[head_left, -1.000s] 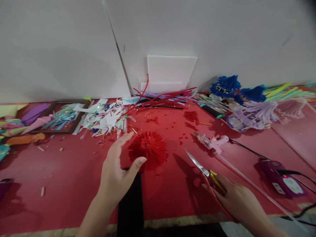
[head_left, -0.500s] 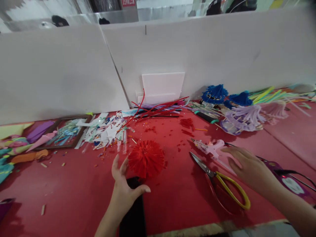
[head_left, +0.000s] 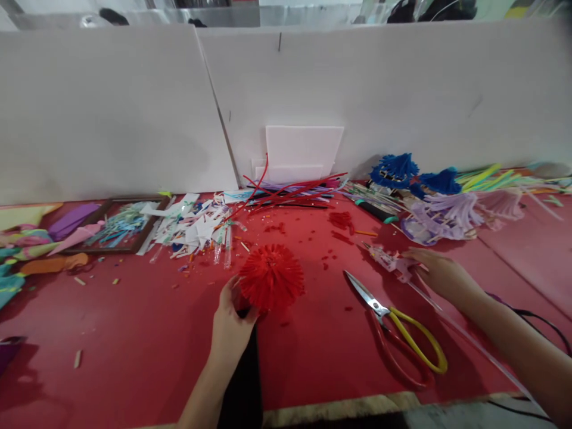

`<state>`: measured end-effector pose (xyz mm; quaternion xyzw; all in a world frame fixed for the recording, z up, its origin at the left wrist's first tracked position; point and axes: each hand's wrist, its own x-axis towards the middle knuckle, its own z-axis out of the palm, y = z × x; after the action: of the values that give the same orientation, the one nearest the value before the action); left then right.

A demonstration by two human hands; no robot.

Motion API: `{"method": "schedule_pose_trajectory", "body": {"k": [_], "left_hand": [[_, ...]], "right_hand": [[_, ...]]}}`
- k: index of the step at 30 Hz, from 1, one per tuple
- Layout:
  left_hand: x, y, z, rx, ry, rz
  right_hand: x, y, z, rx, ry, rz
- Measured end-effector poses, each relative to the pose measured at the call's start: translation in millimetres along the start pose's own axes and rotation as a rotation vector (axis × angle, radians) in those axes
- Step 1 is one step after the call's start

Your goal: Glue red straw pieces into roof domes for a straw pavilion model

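Near the middle of the table, a round pleated red piece [head_left: 271,277] has my left hand [head_left: 232,325] closed on its left lower edge, the fingertips partly hidden beneath it. On the right, my right hand [head_left: 440,274] grips a pale pink glue gun [head_left: 393,264] by its handle, its nozzle pointing to the upper left. A long clear glue stick [head_left: 473,342] trails from the gun's back toward the lower right. Between the hands lie scissors [head_left: 379,310] with one yellow and one red handle. A black flat object [head_left: 243,381] is under my left forearm.
At the back left are a brown frame [head_left: 134,247] and white scraps [head_left: 201,226]. Red stems [head_left: 290,193] lie by the white wall [head_left: 379,83]. Blue pleated pieces [head_left: 395,171], lilac ones [head_left: 447,217] and a green-and-black tool [head_left: 375,211] are at the back right.
My left hand has closed from an open reach onto the red piece. My right hand has taken hold of the glue gun, which is now lifted and shifted right. The view has tilted slightly.
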<state>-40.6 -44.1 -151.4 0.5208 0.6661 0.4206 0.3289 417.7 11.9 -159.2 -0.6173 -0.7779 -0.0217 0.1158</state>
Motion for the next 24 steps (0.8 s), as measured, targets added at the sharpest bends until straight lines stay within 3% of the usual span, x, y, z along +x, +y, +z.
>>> {"method": "schedule_pose_trajectory", "body": {"k": [3,6,11,15,17,20,24], "left_hand": [[2.2,0.3,-1.5,-0.008,0.006,-0.009],[4.7,2.4,-2.5,-0.007,-0.004,-0.014],[10.8,7.2,-2.4,-0.042,-0.032,-0.015],[16.1,9.7,-0.9,-0.123,-0.066,-0.010],[18.8,9.5,0.3,-0.154,-0.059,-0.013],[22.5,7.9,3.1,-0.173,-0.021,-0.012],[25.9,3.3,8.8,-0.187,0.022,0.016]], "right_hand": [[-5.3,-13.6,-4.3,-0.007,0.064,0.031],[-6.2,-46.2,-2.8,0.005,0.112,0.034],[2.0,-97.6,-4.4,0.056,0.069,-0.023],[-21.7,-124.4,-2.2,0.056,0.006,-0.022],[-46.1,-133.4,5.8,0.047,-0.008,-0.023],[-76.7,-136.8,18.4,0.025,0.091,0.038],[-86.0,-136.4,20.3,0.016,0.203,0.109]]}}
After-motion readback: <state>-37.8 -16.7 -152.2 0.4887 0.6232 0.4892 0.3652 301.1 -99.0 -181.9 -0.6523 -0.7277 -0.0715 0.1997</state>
